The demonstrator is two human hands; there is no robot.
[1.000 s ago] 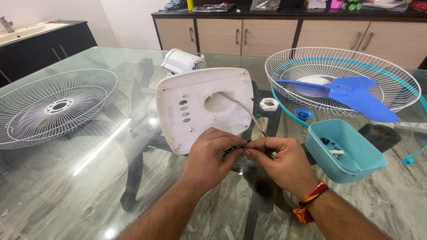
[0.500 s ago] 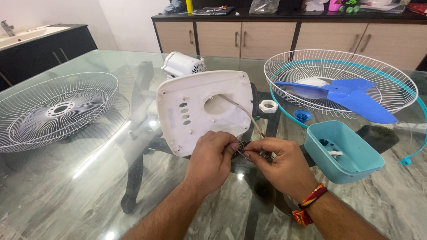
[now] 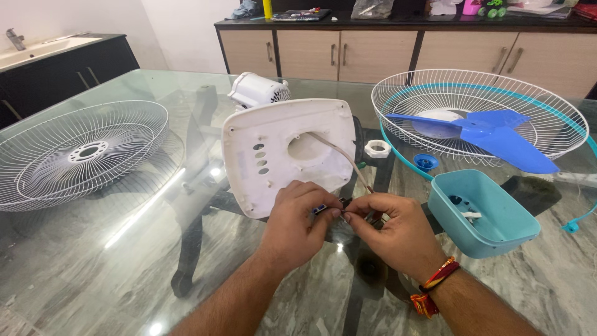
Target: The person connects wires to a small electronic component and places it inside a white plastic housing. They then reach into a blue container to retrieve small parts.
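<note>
A white fan base plate (image 3: 286,152) stands tilted on the glass table (image 3: 106,267), its underside toward me. A grey cord (image 3: 339,155) runs out of its round hole down to my hands. My left hand (image 3: 298,221) and my right hand (image 3: 388,227) meet just below the plate's lower edge. Both pinch a small dark part (image 3: 329,208) at the cord's end between thumb and fingertips. The white fan motor (image 3: 258,90) lies behind the plate.
A white wire fan guard (image 3: 81,152) lies at the left. At the right a second guard (image 3: 479,112) holds a blue fan blade (image 3: 491,134). A light blue tub (image 3: 482,214) with small parts, a white nut (image 3: 377,148) and a blue cap (image 3: 426,163) sit nearby.
My hands stay together at the cord's end with only small finger movements. The view has shifted slightly; the other things have not moved.
</note>
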